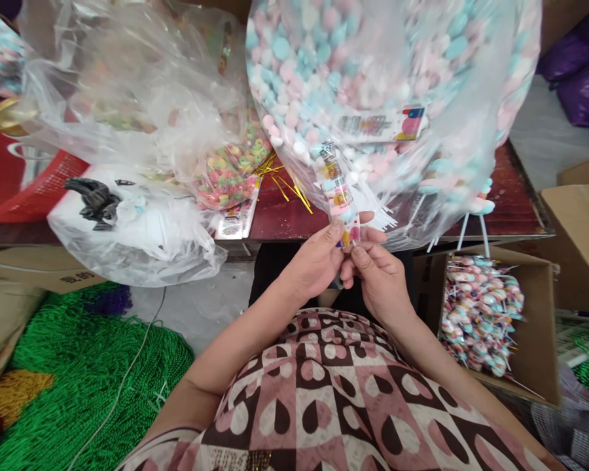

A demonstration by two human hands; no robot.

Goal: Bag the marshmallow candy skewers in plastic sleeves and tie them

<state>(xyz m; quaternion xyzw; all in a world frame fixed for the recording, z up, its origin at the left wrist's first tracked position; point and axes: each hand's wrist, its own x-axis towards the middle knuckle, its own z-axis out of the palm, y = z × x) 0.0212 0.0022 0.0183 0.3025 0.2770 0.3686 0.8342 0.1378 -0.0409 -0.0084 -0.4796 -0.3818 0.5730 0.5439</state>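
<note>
My left hand (pixel 317 260) and my right hand (pixel 379 275) meet just below the table edge, both pinching the lower end of a narrow clear packet (pixel 338 193) with a printed label and pastel sweets inside. The packet stands upright and leans slightly left. Right behind it hangs a big clear bag (pixel 373 78) full of pink, blue and white lollipops, white sticks poking out at its bottom.
A cardboard box (pixel 540 327) with wrapped lollipops sits at my right. On the dark red table (pixel 510 196) lie a bag of colourful ring sweets (pixel 228 171), yellow twist ties (pixel 282 183) and crumpled clear bags (pixel 137 229). Green netting (pixel 78 373) covers the floor left.
</note>
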